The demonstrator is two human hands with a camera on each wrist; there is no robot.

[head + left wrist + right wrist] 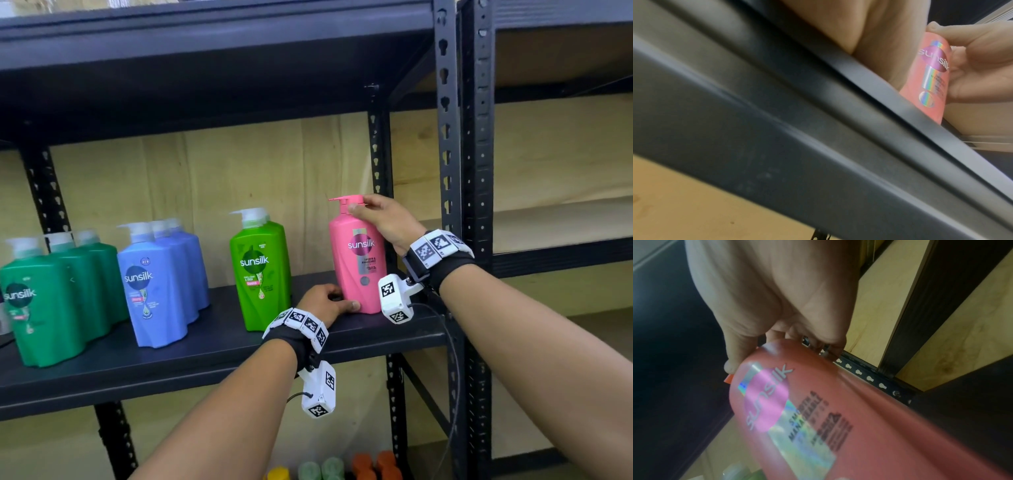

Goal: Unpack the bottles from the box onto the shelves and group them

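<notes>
Black metal shelf (205,356), left to right: three dark green bottles (44,308), blue bottles (157,287), one light green bottle (260,274); near the right edge, glossy pink bottle (359,260) upright, left hand (323,303) gripping its base, right hand (383,219) curled around its pump neck.

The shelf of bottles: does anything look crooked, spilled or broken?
Nothing stands out. The dark green bottles, blue bottles, light green bottle and pink bottle stand upright on the shelf; no spills show.
</notes>
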